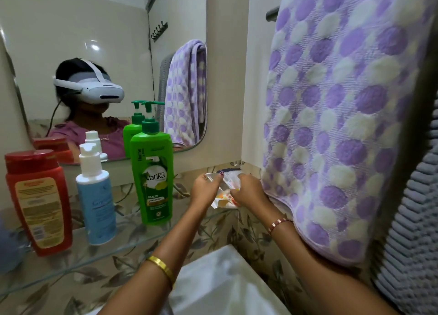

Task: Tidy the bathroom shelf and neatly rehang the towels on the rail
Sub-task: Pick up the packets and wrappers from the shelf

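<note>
On the glass shelf (78,265) stand a red bottle (39,202), a pale blue pump bottle (96,196) and a green shampoo bottle (152,172), all upright in a row. At the shelf's right end, near the wall corner, my left hand (205,188) and my right hand (248,190) both grip small white and orange sachets (225,197). A purple-and-white dotted towel (343,115) hangs from the rail (272,14) on the right wall, touching my right forearm. A grey ribbed towel (412,243) hangs beside it at the far right.
A mirror (94,42) above the shelf reflects a person with a headset, the bottles and the towels. A white basin (227,284) sits below my arms. Leaf-patterned tiles run behind the shelf. A blurred blue-grey object (9,246) lies at the shelf's left end.
</note>
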Demonstrator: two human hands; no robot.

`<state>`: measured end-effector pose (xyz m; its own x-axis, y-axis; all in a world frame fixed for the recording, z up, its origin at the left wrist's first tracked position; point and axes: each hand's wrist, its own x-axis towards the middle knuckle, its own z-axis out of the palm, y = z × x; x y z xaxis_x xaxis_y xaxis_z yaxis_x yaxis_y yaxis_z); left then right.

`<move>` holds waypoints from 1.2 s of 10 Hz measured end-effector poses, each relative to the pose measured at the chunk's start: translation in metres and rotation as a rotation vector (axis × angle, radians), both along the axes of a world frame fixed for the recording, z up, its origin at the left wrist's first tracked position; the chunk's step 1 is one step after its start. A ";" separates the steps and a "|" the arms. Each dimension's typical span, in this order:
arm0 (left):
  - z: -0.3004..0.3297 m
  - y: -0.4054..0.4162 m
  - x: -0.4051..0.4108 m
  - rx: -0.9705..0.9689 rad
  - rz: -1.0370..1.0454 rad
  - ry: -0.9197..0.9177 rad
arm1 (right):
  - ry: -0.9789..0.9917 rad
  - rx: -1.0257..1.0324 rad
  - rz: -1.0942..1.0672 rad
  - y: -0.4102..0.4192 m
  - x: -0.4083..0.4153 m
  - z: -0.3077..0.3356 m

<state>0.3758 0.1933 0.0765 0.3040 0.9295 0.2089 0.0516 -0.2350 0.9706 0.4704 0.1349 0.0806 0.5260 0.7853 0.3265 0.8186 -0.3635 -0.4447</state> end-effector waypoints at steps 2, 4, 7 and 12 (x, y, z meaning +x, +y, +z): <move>0.001 0.014 0.006 -0.056 0.017 -0.024 | 0.017 -0.059 -0.035 0.010 0.008 -0.007; 0.003 0.015 0.011 -0.124 -0.011 -0.052 | 0.173 0.080 0.012 0.014 0.011 -0.003; 0.006 0.017 0.008 -0.126 0.016 -0.190 | 0.285 0.434 0.138 0.008 0.011 0.003; 0.008 0.017 0.001 -0.359 -0.104 -0.345 | 0.292 0.333 0.343 -0.004 -0.012 0.006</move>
